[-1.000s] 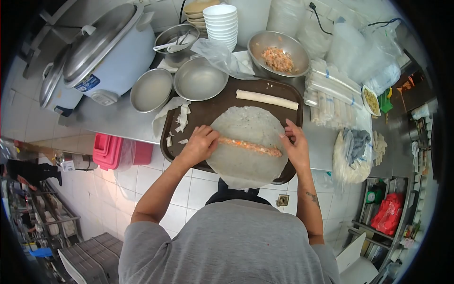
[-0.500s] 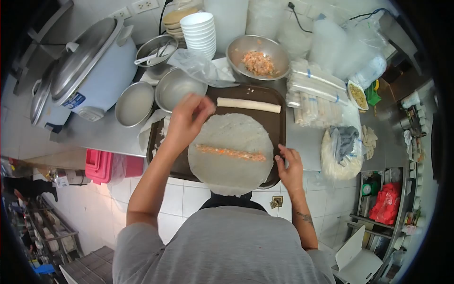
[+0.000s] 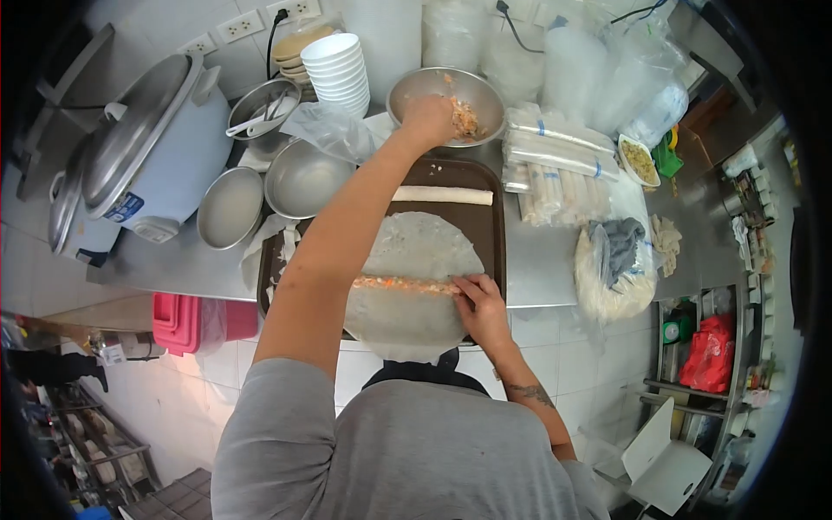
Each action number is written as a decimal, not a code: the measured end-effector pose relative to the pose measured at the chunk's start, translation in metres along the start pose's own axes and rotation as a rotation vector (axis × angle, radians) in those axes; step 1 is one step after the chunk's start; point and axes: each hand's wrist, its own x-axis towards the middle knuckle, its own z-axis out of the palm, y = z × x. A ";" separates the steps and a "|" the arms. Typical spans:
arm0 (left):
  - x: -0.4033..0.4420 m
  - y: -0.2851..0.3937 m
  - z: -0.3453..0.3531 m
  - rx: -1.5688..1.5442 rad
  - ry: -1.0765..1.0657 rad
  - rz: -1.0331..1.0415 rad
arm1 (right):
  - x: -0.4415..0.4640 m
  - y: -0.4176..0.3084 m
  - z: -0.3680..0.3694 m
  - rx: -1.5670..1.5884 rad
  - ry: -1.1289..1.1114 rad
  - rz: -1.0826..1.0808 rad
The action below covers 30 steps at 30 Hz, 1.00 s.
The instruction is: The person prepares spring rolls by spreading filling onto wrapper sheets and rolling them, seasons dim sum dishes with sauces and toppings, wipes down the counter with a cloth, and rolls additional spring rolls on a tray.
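Note:
A round, translucent wrapper sheet lies on the brown tray, its near edge hanging over the tray's front. Across its middle runs a strip of orange-and-white minced filling. At the strip's right end, my right hand is closed, thumb and fingertips pressed on the filling. My left hand reaches into the steel bowl, against the loose filling; its fingers are hidden. A pale finished roll lies at the back of the tray, partly behind my left forearm.
Steel bowls and a large rice cooker stand on the left. Stacked white bowls are at the back. Bagged rolls, a small dish of filling and a plastic bag with a grey cloth occupy the right.
My left hand has moved from above the tray's left side forward into the filling bowl. My right hand has moved left from the tray's edge onto the filling strip's end. The view has shifted slightly.

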 end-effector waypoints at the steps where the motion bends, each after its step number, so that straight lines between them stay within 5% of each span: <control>1: -0.006 0.001 -0.001 0.008 -0.012 -0.007 | 0.002 0.003 -0.003 -0.038 -0.023 -0.026; 4: -0.038 0.002 -0.005 -0.142 0.315 0.188 | 0.009 -0.009 -0.016 -0.087 -0.074 -0.008; 9: -0.100 -0.006 -0.027 -0.423 0.143 0.135 | 0.008 -0.013 -0.014 -0.015 -0.048 0.136; 12: -0.172 -0.012 -0.037 -0.327 0.099 0.179 | 0.000 -0.004 -0.026 0.073 -0.096 -0.020; 17: -0.285 -0.017 -0.062 -0.274 -0.348 0.176 | -0.012 -0.036 -0.041 -0.034 -0.499 -0.329; 21: -0.343 0.006 -0.078 -0.431 -0.461 0.187 | -0.027 -0.019 -0.025 0.031 -0.491 -0.270; 30: -0.308 0.015 -0.061 -0.340 0.031 0.153 | 0.012 -0.018 -0.025 0.328 -0.174 -0.048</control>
